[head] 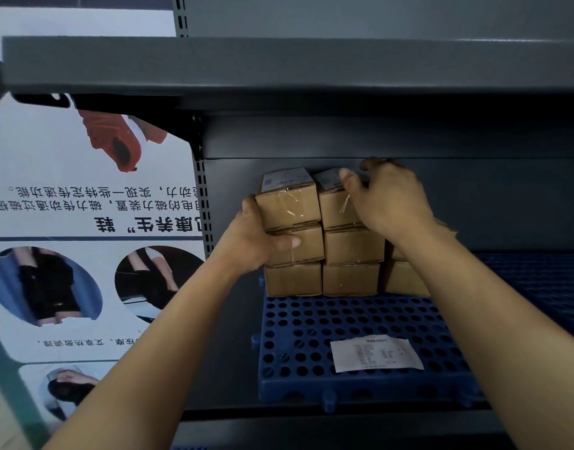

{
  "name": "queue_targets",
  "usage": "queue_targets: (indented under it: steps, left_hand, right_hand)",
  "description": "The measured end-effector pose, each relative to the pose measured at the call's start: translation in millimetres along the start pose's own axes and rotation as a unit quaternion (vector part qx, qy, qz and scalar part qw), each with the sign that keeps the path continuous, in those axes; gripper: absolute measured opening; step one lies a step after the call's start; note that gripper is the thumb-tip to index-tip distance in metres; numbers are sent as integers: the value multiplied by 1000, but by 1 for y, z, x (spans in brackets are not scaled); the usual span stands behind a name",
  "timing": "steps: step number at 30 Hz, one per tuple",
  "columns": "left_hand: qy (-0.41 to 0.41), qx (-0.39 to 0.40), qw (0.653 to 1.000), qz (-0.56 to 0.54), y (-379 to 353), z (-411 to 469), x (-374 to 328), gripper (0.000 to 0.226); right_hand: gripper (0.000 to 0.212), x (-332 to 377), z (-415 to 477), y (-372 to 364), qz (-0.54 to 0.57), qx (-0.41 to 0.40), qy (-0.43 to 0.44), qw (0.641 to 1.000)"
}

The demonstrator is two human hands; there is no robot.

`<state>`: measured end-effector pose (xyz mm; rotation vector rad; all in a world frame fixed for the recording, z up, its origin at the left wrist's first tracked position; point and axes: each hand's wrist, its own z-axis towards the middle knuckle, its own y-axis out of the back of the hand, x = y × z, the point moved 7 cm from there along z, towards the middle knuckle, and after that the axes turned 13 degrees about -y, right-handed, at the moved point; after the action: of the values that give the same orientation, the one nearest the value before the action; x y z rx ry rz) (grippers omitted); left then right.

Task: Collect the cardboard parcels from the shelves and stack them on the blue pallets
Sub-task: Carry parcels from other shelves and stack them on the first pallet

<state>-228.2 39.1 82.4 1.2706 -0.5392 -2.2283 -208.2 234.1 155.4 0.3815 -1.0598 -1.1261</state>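
Small cardboard parcels stand in stacks three high at the back of a blue perforated pallet on a grey shelf. My left hand grips the left side of the left stack, thumb across the front of the middle parcel. My right hand curls over the top parcel of the middle stack, thumb on its labelled top. The top left parcel carries a white label. A third stack is partly hidden behind my right forearm.
A white paper slip lies on the pallet's front part. More blue pallet extends to the right. A grey shelf board overhangs above. A printed poster covers the panel on the left.
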Motion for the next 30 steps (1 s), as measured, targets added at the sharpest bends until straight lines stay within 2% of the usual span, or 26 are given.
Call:
queue_targets:
  steps: [10, 14, 19, 23, 30]
  left_hand:
    - [9, -8, 999, 31, 9, -5, -8, 104]
    - [-14, -37, 997, 72, 19, -10, -25, 101]
    - [-77, -101, 976, 177, 37, -16, -57, 85]
    - [-157, -135, 947, 246, 43, -22, -88, 56]
    - [-295, -99, 917, 249, 25, -45, -142, 28]
  right_hand:
    - [56, 6, -5, 4, -4, -8, 8, 1000]
    - [54, 13, -12, 8, -31, -26, 27, 999]
    - [46, 29, -26, 16, -90, -58, 79, 991]
    - [43, 38, -37, 24, -103, -67, 104, 987]
    - [39, 24, -56, 39, -164, -80, 100, 978]
